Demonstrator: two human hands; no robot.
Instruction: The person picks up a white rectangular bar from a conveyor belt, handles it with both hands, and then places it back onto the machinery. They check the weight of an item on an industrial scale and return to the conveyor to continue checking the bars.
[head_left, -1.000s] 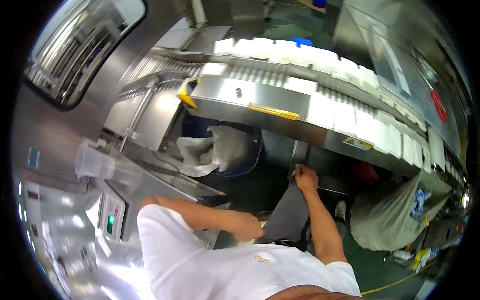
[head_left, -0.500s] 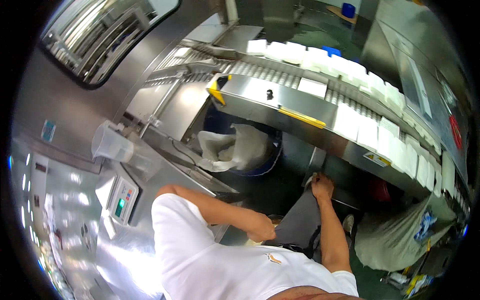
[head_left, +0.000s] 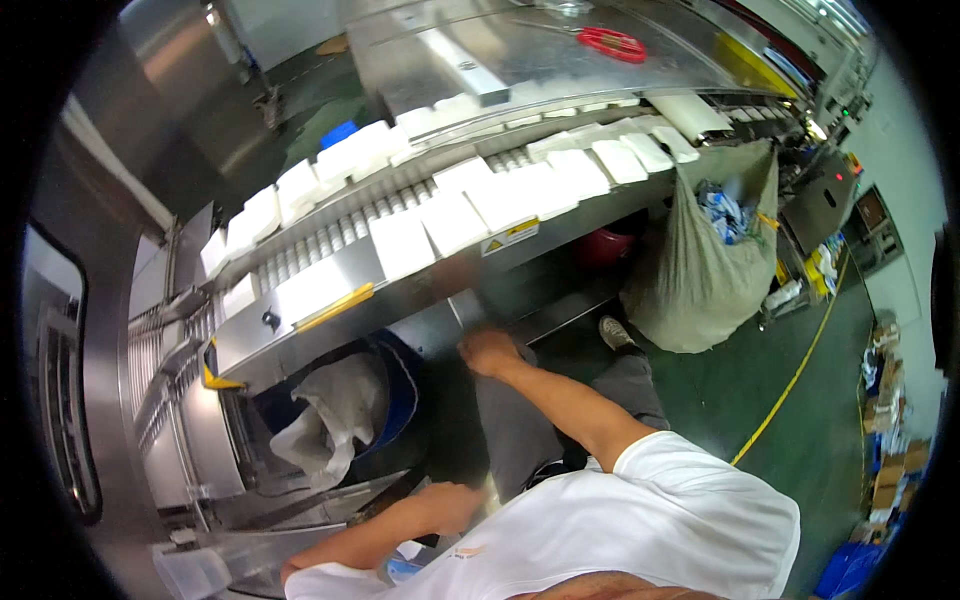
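Observation:
I am seated, with the grey trousers [head_left: 512,420] of my bent legs under me. My right hand [head_left: 490,354] rests on my knee with its fingers draped over the front, holding nothing that I can see. Beside my thigh, low on the left, my left hand [head_left: 450,508] is smeared by motion, and its fingers cannot be made out. A pale edge shows beside it. In front of me runs a steel roller conveyor [head_left: 318,245]. Flat white packs [head_left: 452,222] lie along its near side, and a row of upright white packs [head_left: 298,187] stands along the far side.
A blue bin [head_left: 400,385] with a whitish liner sack [head_left: 335,405] stands under the conveyor's left end. To the right hangs a large pale sack [head_left: 705,270] holding blue-and-white scraps. A red coil [head_left: 612,44] lies on the steel surface behind. A clear plastic jug [head_left: 190,572] is at lower left.
My view has swung to the right, bringing the hanging sack and yellow floor line into fuller view; the scale has left the picture. My right hand stays at the knee, my left beside the thigh.

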